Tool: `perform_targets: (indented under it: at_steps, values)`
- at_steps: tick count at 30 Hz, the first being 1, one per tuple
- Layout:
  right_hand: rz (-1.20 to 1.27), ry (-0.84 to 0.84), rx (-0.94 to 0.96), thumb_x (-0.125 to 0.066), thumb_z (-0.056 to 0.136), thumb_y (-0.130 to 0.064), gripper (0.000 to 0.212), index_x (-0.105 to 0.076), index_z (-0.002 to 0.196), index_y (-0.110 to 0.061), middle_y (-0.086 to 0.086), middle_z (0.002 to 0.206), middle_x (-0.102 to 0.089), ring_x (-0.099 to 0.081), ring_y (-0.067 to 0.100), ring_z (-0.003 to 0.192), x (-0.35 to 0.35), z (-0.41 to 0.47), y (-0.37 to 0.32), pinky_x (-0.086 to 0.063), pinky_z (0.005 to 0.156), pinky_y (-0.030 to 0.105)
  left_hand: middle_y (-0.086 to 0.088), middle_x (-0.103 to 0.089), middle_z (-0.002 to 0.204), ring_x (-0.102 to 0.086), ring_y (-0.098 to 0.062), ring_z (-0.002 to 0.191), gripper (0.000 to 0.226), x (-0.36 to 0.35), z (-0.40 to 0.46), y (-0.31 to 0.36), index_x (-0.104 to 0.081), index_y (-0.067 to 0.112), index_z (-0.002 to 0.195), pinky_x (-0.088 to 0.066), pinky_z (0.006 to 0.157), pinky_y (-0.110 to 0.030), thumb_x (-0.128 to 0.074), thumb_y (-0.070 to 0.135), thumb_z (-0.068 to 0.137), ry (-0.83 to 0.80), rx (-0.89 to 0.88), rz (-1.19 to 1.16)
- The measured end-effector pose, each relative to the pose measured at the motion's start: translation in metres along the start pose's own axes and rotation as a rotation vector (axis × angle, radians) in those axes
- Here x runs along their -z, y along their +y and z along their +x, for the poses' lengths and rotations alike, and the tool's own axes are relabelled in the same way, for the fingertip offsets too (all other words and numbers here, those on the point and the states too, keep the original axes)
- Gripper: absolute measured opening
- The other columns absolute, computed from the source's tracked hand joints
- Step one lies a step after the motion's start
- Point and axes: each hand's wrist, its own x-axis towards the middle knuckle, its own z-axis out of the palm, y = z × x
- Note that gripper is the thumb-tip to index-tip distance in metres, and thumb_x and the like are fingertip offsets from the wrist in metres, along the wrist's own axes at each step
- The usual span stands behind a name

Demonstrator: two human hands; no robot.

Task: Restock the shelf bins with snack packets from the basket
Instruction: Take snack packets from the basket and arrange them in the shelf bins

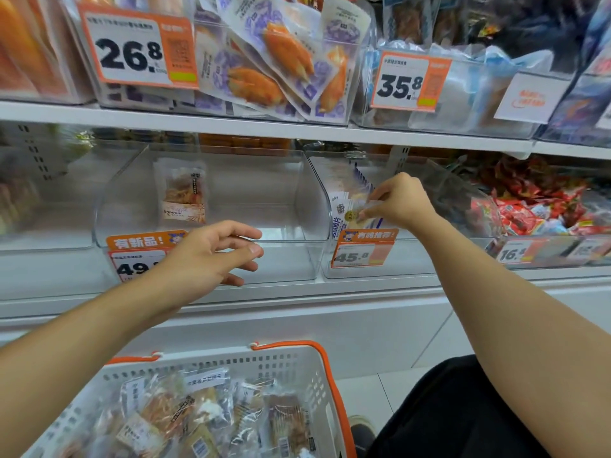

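A white basket [307,361] with orange handles stands low in front of me, filled with several clear snack packets [185,411]. On the middle shelf a clear bin [284,259] holds one snack packet [183,193] leaning at its back. My left hand [211,252] hovers at this bin's front rim with relaxed fingers and holds nothing. The neighbouring clear bin [325,269] to the right carries a 45.8 tag. My right hand [396,203] reaches over its front and pinches a white and blue packet [347,209] among several like it.
The upper shelf carries bins of orange and purple packets [277,61] with 26.8 and 35.8 tags. A bin of red packets [525,209] sits at the right of the middle shelf. Below the shelves is a white base panel; my dark-clothed leg [463,411] is at lower right.
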Motion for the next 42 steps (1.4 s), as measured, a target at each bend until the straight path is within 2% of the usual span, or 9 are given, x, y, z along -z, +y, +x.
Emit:
perform_targets:
  at_steps: [12,17,22,28,31,34,36,38,42]
  values:
    - [-0.016,0.127,-0.033,-0.092,0.064,-0.037,0.040,-0.077,0.093,-0.014,0.003,0.088,-0.072,-0.066,0.020,0.079,0.000,-0.004,-0.007,-0.058,0.074,0.037,0.001,-0.075,0.099,-0.072,-0.015,0.091,0.019,0.009,0.000,0.000,-0.066,0.023,0.111,-0.057,0.071,-0.031,-0.064,0.020,0.093,0.003,0.008,-0.004]
    - [-0.075,0.226,0.094,-0.089,0.071,-0.029,0.044,-0.073,0.109,-0.015,0.003,0.106,-0.073,-0.066,0.022,0.095,0.013,-0.015,-0.023,-0.057,0.085,0.042,0.002,-0.075,0.098,-0.072,-0.013,0.089,0.019,0.013,-0.004,-0.001,-0.066,0.024,0.110,-0.057,0.065,-0.025,-0.065,0.019,0.092,0.012,-0.003,0.026]
    - [-0.204,0.298,0.363,-0.082,0.078,-0.031,0.029,-0.071,0.103,-0.022,-0.002,0.103,-0.068,-0.063,0.019,0.094,0.002,-0.039,-0.066,-0.056,0.078,0.041,0.000,-0.075,0.097,-0.072,-0.015,0.088,0.019,0.034,-0.016,-0.012,-0.066,0.024,0.110,-0.056,0.068,-0.029,-0.065,0.018,0.092,0.030,0.022,0.065]
    - [-0.010,-0.013,0.058,-0.090,0.069,-0.028,0.031,-0.076,0.092,-0.013,0.003,0.088,-0.073,-0.067,0.018,0.083,0.037,-0.036,-0.029,-0.053,0.079,0.032,0.000,-0.075,0.096,-0.072,-0.016,0.087,0.018,0.050,-0.033,-0.028,-0.066,0.024,0.108,-0.056,0.070,-0.030,-0.065,0.017,0.092,0.016,0.052,0.075]
    - [-0.058,-0.060,0.004,-0.073,0.088,-0.034,0.027,-0.077,0.099,-0.010,0.007,0.096,-0.074,-0.067,0.019,0.087,0.039,-0.034,-0.009,-0.051,0.081,0.031,0.001,-0.075,0.095,-0.072,-0.014,0.086,0.017,0.046,-0.034,-0.029,-0.066,0.024,0.108,-0.057,0.071,-0.030,-0.064,0.017,0.092,-0.019,0.061,0.097]
    - [0.001,-0.360,-0.199,-0.047,0.100,-0.049,0.051,-0.071,0.114,-0.007,0.008,0.108,-0.069,-0.064,0.025,0.098,0.029,-0.030,-0.003,-0.058,0.074,0.036,0.001,-0.075,0.095,-0.072,-0.014,0.085,0.017,0.039,-0.030,-0.026,-0.066,0.024,0.108,-0.057,0.069,-0.029,-0.064,0.016,0.093,-0.031,0.064,0.098]
    - [0.046,-0.483,-0.264,-0.035,0.102,-0.055,0.059,-0.070,0.116,-0.009,0.006,0.116,-0.066,-0.058,0.028,0.112,0.024,-0.027,-0.002,-0.059,0.084,0.043,0.001,-0.075,0.096,-0.072,-0.015,0.086,0.017,0.035,-0.026,-0.025,-0.066,0.024,0.108,-0.057,0.069,-0.030,-0.064,0.016,0.093,-0.031,0.063,0.094]
    - [0.089,-0.471,-0.284,-0.033,0.102,-0.056,0.060,-0.072,0.113,-0.011,0.004,0.118,-0.069,-0.058,0.026,0.116,0.022,-0.024,0.001,-0.051,0.099,0.046,0.000,-0.074,0.097,-0.072,-0.015,0.085,0.017,0.030,-0.023,-0.025,-0.066,0.023,0.108,-0.057,0.069,-0.030,-0.064,0.017,0.092,-0.031,0.059,0.087]
    - [0.430,-0.392,-0.396,-0.054,0.102,-0.031,0.032,-0.074,0.104,-0.007,0.008,0.103,-0.076,-0.070,0.024,0.096,0.020,-0.020,0.005,-0.055,0.093,0.038,0.001,-0.075,0.097,-0.072,-0.017,0.085,0.017,0.026,-0.019,-0.027,-0.066,0.023,0.108,-0.058,0.069,-0.030,-0.064,0.017,0.092,-0.029,0.064,0.075]
